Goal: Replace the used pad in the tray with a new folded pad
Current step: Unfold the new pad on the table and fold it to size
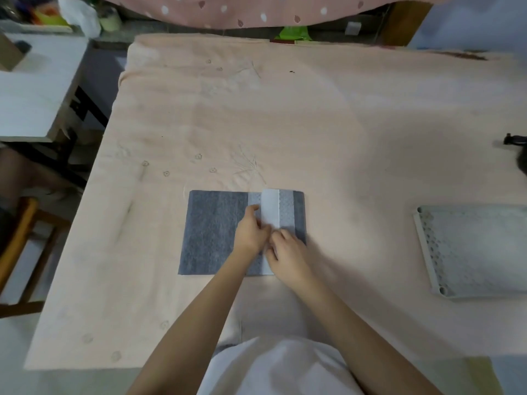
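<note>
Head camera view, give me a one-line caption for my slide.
Both hands, left and right, work the white strip on a folded grey pad, the tray waiting to the right.

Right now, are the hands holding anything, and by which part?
Both the left hand and right hand pinch the grey folded pad at its white strip, near the front edge.

Both forearms reach forward, left grip [251, 229] and right grip [286, 252] side by side, fingers seemingly curled.
</note>
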`<act>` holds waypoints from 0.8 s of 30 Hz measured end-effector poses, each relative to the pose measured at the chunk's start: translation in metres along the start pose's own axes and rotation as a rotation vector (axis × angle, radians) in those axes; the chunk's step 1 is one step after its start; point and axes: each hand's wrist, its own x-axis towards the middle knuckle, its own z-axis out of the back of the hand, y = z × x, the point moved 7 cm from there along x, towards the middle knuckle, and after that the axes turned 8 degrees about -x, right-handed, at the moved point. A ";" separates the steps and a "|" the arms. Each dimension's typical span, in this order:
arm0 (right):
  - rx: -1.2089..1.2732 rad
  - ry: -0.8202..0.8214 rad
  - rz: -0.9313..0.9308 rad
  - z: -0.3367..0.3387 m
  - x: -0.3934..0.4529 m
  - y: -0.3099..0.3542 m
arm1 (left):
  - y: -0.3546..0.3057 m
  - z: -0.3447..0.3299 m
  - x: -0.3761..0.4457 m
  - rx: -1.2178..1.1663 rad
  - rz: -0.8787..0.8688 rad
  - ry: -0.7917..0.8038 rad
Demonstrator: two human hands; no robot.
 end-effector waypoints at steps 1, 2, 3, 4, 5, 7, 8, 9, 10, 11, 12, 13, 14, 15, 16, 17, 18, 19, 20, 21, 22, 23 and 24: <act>0.011 -0.056 -0.004 0.003 0.000 -0.006 | 0.001 0.001 0.000 0.024 -0.022 -0.011; 0.011 -0.118 -0.014 0.008 0.000 -0.014 | 0.001 0.001 -0.001 0.052 -0.049 -0.018; 0.001 -0.178 -0.021 0.012 0.000 -0.020 | 0.001 0.001 -0.002 0.089 -0.080 -0.019; -0.016 -0.223 -0.018 0.016 0.002 -0.026 | 0.001 0.001 -0.004 0.128 -0.110 -0.017; -0.039 -0.233 -0.002 0.016 0.006 -0.030 | 0.001 0.001 -0.005 0.171 -0.135 -0.017; -0.131 -0.177 0.057 0.011 0.014 -0.033 | -0.001 0.000 -0.010 0.253 -0.190 -0.029; -0.192 -0.148 0.081 0.007 0.018 -0.035 | -0.002 0.000 -0.011 0.290 -0.226 -0.037; -0.251 -0.125 0.094 0.003 0.022 -0.036 | -0.003 -0.001 -0.012 0.338 -0.261 -0.044; -0.306 -0.104 0.100 -0.001 0.026 -0.038 | -0.005 -0.003 -0.013 0.402 -0.286 -0.052; -0.354 -0.082 0.100 -0.005 0.030 -0.040 | -0.008 -0.004 -0.013 0.473 -0.312 -0.073; -0.394 -0.062 0.099 -0.008 0.033 -0.042 | -0.012 -0.004 -0.015 0.534 -0.346 -0.110; -0.424 -0.047 0.099 -0.012 0.036 -0.044 | -0.016 -0.003 -0.016 0.575 -0.397 -0.170; -0.443 -0.041 0.099 -0.014 0.038 -0.047 | -0.021 -0.002 -0.019 0.624 -0.454 -0.239; -0.455 -0.037 0.098 -0.016 0.039 -0.049 | -0.026 -0.004 -0.020 0.687 -0.508 -0.296; -0.463 -0.032 0.095 -0.017 0.040 -0.051 | -0.029 -0.008 -0.021 0.733 -0.558 -0.317; -0.462 -0.028 0.093 -0.019 0.039 -0.052 | -0.030 -0.013 -0.021 0.749 -0.606 -0.296; -0.448 -0.031 0.093 -0.020 0.039 -0.052 | -0.031 -0.019 -0.020 0.743 -0.657 -0.264; -0.424 -0.040 0.099 -0.020 0.038 -0.053 | -0.032 -0.025 -0.018 0.743 -0.687 -0.211; -0.394 -0.049 0.109 -0.021 0.037 -0.053 | -0.031 -0.032 -0.016 0.769 -0.692 -0.151; -0.362 -0.054 0.121 -0.022 0.036 -0.053 | -0.028 -0.039 -0.012 0.819 -0.664 -0.083; -0.334 -0.059 0.132 -0.023 0.036 -0.053 | -0.023 -0.044 -0.008 0.877 -0.624 -0.025; -0.315 -0.066 0.139 -0.024 0.036 -0.053 | -0.016 -0.048 -0.003 0.918 -0.578 0.019; -0.305 -0.069 0.140 -0.024 0.037 -0.054 | -0.009 -0.050 0.001 0.932 -0.536 0.041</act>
